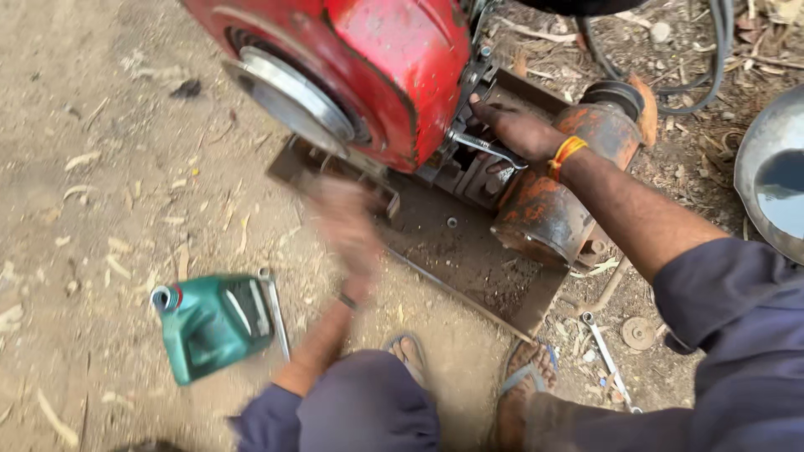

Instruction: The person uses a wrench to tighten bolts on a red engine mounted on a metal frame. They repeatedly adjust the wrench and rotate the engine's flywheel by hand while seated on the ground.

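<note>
Steel spanner gripped by right hand, left hand blurred, grip unclear

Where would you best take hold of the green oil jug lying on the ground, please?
Take the green oil jug by its moulded handle, coming from above. It lies on its side on the dirt with the capped neck pointing left, so the broad upper face is open to reach. Mind the spanner lying against its right edge.

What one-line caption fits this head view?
Right hand holds a spanner against a red engine; blurred left hand near a green oil can.
</note>
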A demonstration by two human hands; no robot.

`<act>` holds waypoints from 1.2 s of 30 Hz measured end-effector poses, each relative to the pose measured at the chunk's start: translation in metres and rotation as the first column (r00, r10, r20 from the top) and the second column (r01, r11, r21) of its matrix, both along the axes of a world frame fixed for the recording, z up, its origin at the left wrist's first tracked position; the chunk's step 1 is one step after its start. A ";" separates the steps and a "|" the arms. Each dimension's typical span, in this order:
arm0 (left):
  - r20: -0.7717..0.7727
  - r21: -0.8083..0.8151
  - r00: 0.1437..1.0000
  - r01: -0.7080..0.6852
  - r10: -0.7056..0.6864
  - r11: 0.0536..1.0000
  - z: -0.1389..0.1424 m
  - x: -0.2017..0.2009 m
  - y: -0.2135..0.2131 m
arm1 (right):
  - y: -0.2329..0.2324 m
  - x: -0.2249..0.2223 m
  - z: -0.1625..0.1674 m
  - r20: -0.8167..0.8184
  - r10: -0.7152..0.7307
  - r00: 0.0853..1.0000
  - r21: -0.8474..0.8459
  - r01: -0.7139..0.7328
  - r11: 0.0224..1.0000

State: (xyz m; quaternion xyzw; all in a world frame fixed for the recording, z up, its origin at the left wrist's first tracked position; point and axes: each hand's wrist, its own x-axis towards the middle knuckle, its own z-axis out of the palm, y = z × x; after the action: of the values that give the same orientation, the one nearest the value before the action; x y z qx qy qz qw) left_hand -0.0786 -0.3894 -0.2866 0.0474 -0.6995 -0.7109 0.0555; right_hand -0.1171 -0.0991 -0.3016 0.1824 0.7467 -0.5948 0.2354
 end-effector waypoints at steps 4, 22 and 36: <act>0.210 0.719 0.672 0.386 -0.711 0.577 -0.105 0.032 0.099 | 0.006 0.000 -0.010 -0.069 -0.113 0.991 -0.076 0.108 0.991; -0.038 0.994 0.834 0.086 -0.550 0.062 -0.119 -0.015 0.193 | 0.072 0.039 -0.019 -0.149 0.172 0.974 0.939 0.085 0.334; 0.189 0.968 0.748 -0.032 -0.636 0.250 -0.145 -0.011 0.172 | 0.091 0.030 -0.033 -0.148 0.240 0.959 0.967 0.090 0.239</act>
State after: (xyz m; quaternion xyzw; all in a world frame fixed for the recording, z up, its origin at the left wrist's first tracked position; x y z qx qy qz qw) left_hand -0.0900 -0.2173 -0.4317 0.1292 -0.1299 -0.9243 -0.3348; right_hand -0.0866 -0.0081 -0.3349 0.1705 0.9852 -0.0149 -0.0009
